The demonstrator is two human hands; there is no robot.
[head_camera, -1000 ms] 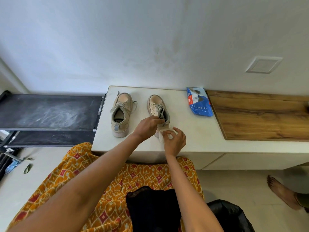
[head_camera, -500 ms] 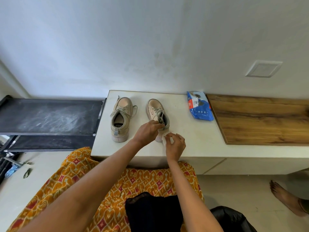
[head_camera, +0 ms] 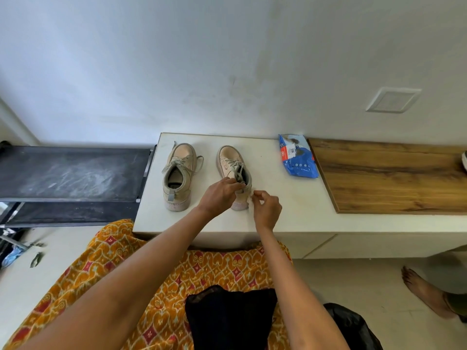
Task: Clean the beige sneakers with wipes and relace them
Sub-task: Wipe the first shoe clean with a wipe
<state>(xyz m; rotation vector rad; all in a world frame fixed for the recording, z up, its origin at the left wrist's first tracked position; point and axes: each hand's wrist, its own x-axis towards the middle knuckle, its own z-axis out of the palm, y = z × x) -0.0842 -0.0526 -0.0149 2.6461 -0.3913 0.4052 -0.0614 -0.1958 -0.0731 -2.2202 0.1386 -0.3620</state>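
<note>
The left hand (head_camera: 219,194) is gripping the right sneaker (head_camera: 235,173) at its stiff collar, steadying the light shoe, while the right hand (head_camera: 267,207) is pinching something small, probably a limp wipe, against its heel.

Items counted: two beige sneakers, the left sneaker (head_camera: 178,176) and the right sneaker (head_camera: 233,170); one blue wipes packet (head_camera: 298,156); one wooden board (head_camera: 389,175); one white counter (head_camera: 290,210); one black rack (head_camera: 73,173); two hands were present.
</note>
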